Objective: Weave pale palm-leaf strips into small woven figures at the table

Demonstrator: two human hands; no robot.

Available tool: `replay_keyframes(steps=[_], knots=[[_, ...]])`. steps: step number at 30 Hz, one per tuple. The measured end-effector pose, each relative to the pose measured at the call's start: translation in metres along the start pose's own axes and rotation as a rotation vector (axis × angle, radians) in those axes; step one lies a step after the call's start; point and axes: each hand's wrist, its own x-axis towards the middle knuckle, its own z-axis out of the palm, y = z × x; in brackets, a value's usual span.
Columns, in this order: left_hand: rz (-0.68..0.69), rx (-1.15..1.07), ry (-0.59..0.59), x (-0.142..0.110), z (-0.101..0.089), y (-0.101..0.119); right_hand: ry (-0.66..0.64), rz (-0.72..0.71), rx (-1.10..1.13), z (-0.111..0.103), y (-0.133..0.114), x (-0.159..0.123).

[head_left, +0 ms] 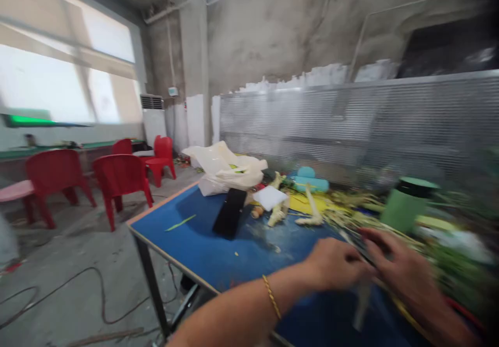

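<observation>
My left hand [337, 265], with a braided gold bracelet at the wrist, reaches in over the blue table [183, 243]. Its fingers are closed, and a pale, blurred strip of plant stalk [363, 305] hangs below them. Close against it, my right hand [407, 266] has its fingers curled together. A thin greyish length [353, 239] runs between the two hands; blur hides what it is and which hand grips it. Just beyond lie pale peeled stalks [312, 217] and a heap of green-yellow trimmings [351, 209].
A black phone-like slab [230, 214], a white square piece [270, 198] and a cream plastic bag [230, 172] lie on the table. A green jug-like container [407, 206] stands at right. Red chairs [120, 180] and a cable [101, 295] are at left.
</observation>
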Motion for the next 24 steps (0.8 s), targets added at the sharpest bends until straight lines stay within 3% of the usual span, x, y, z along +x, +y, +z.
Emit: replay_keyframes(steps=[2,9,17,24], knots=[[-0.026,-0.085,-0.009,0.002,-0.001,-0.005,0.072,0.011,-0.089,0.005,-0.006,0.003],[-0.152,-0.315,0.036,0.008,0.002,-0.029,0.096,-0.138,-0.067,0.017,-0.024,-0.007],[-0.165,-0.403,-0.076,0.002,0.007,-0.017,0.052,-0.176,-0.004,0.0,-0.05,-0.018],[-0.153,-0.368,-0.045,0.001,0.0,-0.015,0.069,-0.166,-0.062,0.001,-0.038,-0.013]])
